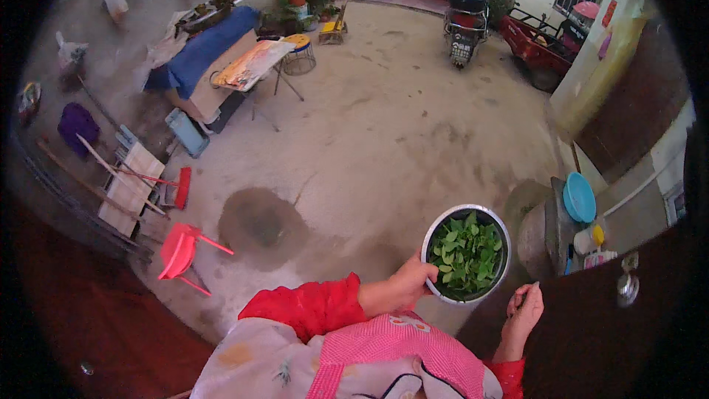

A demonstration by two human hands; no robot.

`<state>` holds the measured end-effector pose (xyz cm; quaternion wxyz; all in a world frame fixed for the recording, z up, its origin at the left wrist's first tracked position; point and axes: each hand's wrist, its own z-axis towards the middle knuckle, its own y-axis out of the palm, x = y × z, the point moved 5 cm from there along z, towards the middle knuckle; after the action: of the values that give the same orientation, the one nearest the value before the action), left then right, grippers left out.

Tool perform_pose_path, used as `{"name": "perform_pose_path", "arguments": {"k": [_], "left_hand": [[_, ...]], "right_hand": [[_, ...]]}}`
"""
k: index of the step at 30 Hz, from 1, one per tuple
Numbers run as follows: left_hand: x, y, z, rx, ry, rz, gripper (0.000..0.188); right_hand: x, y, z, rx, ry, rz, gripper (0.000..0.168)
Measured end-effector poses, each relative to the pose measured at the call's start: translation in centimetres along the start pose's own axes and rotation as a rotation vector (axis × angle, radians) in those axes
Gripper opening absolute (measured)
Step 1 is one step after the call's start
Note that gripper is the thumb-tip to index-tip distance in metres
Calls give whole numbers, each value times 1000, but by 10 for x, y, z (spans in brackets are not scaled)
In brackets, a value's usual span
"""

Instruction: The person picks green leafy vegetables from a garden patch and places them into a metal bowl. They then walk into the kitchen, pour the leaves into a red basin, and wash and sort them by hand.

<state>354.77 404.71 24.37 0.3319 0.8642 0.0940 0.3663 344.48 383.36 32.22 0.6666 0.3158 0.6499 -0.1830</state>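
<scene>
My left hand [410,284] grips the rim of a round metal bowl [494,216] on its near left side, the thumb over the edge. Green leaves [466,255] lie loose inside the bowl, which is held out in front of my pink apron. To the right of the bowl and a little lower, my right hand [525,306] is raised with its fingers curled together; nothing shows in it. The right hand does not touch the bowl. Red sleeves cover both forearms in part.
A red plastic stool [180,249] and a red broom [183,188] stand at the left, near a folding table [257,64]. A blue basin [579,197] sits on a ledge at the right. Dark door panels [587,338] flank me. A motorcycle [464,25] is parked ahead.
</scene>
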Motion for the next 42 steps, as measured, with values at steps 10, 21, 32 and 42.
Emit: {"name": "perform_pose_path", "arguments": {"k": [10,21,32,42], "left_hand": [[206,65,270,182,87,-146,39],[406,146,583,187,376,-187,70],[476,341,880,59,254,-98,70],[500,457,1064,122,335,-157,75]], "right_hand": [[17,66,353,78,155,202,29],[30,38,642,510,179,203,32],[18,-7,855,790,120,245,31],[12,-77,1095,771,103,314,31]]}}
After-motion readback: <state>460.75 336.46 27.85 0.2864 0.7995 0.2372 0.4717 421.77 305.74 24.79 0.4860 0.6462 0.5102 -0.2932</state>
